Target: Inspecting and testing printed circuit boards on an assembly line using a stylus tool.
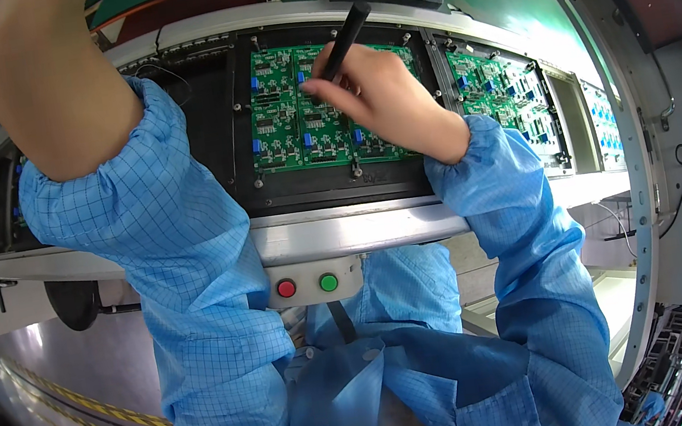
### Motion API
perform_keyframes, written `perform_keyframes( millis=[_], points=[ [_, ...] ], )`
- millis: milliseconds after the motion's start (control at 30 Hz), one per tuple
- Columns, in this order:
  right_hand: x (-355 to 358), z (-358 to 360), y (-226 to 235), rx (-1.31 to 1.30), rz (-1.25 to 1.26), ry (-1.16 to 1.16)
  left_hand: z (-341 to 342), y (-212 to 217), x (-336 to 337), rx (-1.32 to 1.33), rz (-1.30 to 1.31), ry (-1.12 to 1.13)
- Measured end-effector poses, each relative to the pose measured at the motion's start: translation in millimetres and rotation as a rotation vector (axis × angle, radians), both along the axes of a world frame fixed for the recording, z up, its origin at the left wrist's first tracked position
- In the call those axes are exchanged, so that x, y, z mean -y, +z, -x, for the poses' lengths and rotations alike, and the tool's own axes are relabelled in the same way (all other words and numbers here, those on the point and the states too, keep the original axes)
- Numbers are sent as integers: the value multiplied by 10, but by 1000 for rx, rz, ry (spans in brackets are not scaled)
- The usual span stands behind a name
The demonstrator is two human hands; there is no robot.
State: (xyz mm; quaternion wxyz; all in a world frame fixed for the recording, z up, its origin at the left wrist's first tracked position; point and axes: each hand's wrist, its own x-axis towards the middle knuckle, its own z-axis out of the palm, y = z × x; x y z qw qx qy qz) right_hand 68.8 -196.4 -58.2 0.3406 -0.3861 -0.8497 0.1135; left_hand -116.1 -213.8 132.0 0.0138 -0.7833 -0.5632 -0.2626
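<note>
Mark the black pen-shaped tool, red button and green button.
Black pen-shaped tool (346,40): head view, middle of its shaft.
Red button (285,288): head view, centre of its face.
Green button (328,282): head view, centre of its face.

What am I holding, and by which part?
Your right hand grips a black pen-shaped tool by its lower part, upper end sticking out; your left hand is out of view.

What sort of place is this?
Probably an electronics assembly line: green circuit boards in black frames, a box with red and green buttons below the bench edge, and a blue gridded smock.
</note>
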Motion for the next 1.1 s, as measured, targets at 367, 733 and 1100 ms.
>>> perform_keyframes(
  millis=[367, 733, 1100],
  points=[
    [-8, 12, 11, -12, 56, -21, -41, 103, -9, 42, 171, 119],
    [31, 108, 40, -22, 188, -12, 33, 28, 9, 13, 103, 91],
    [183, 494, 27, 20, 67, 113, 167, 98, -23, 35, 167, 136]
  ],
)
